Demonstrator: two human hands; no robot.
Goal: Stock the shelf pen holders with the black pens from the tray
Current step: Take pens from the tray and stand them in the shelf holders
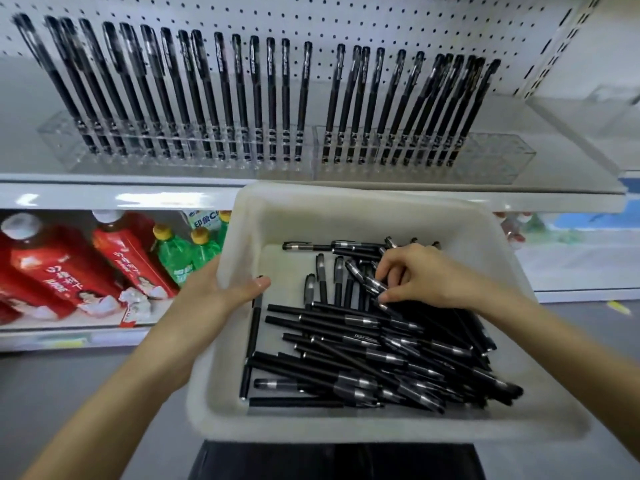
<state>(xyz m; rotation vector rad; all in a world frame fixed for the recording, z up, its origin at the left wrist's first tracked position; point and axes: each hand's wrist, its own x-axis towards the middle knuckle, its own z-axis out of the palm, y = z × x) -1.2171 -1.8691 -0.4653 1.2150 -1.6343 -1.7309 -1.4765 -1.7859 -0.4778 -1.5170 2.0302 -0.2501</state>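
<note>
A white plastic tray (346,209) is held in front of the shelf, with a pile of several black pens (381,355) in it. My left hand (221,289) grips the tray's left wall, thumb hooked over the rim. My right hand (422,275) reaches into the tray from the right and pinches one black pen (363,277) near its cap, on top of the pile. Two clear pen holders, the left holder (59,133) and the right holder (495,157), stand on the upper shelf, filled with upright black pens (287,98). The right end of the right holder has open slots.
A white pegboard (346,19) backs the upper shelf (571,188). Below on the left, a lower shelf holds red drink bottles (52,271) and green bottles (180,254). Grey floor lies beneath, and my dark clothing (332,462) shows under the tray.
</note>
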